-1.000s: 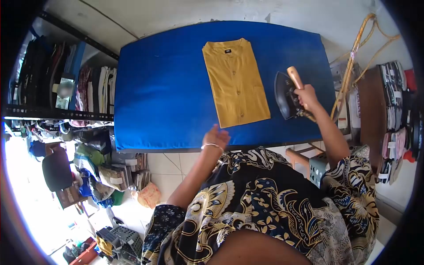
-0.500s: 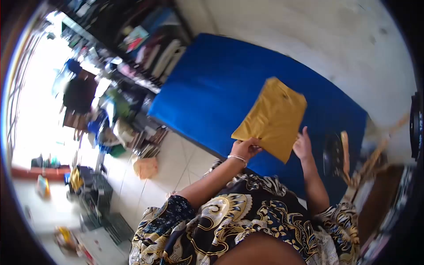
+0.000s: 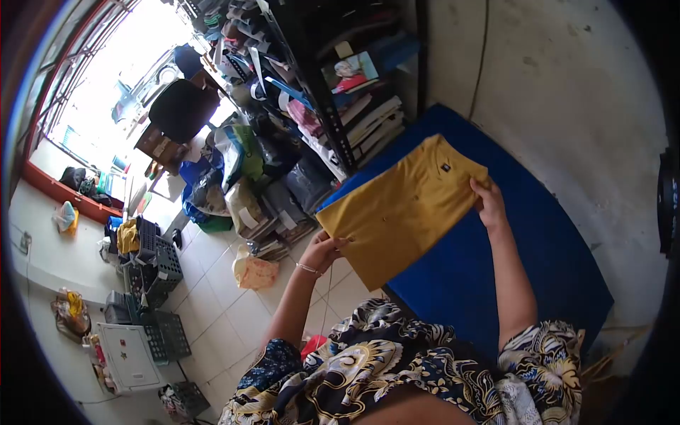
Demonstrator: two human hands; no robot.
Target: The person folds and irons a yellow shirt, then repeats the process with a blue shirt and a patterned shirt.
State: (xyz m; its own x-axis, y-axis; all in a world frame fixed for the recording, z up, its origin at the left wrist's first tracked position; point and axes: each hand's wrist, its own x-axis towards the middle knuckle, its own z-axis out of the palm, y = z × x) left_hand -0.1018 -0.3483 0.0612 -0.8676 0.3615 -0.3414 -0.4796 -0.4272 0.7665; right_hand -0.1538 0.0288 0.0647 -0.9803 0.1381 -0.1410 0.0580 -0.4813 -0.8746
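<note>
A mustard-yellow folded shirt (image 3: 404, 212) is held up in front of me, with a small dark mark near its neckline. My left hand (image 3: 322, 253) pinches its lower left edge, and a thin bracelet circles that wrist. At the upper right corner, the fingers of my right hand (image 3: 489, 204) are closed on the fabric. Beneath and behind the shirt lies a blue padded surface (image 3: 538, 248), partly hidden by it.
A dark shelf rack (image 3: 326, 106) with books and papers stands beyond the blue surface. Bags and bundles (image 3: 241, 170) pile up to the left. Crates (image 3: 166, 333), a white cabinet (image 3: 131, 356) and an orange-patterned bag (image 3: 255, 270) are on the tiled floor (image 3: 219, 283).
My right hand, earlier apart from the shirt with a finger raised, now grips its corner. The shirt has shifted left and lies stretched between both hands. The view has turned left.
</note>
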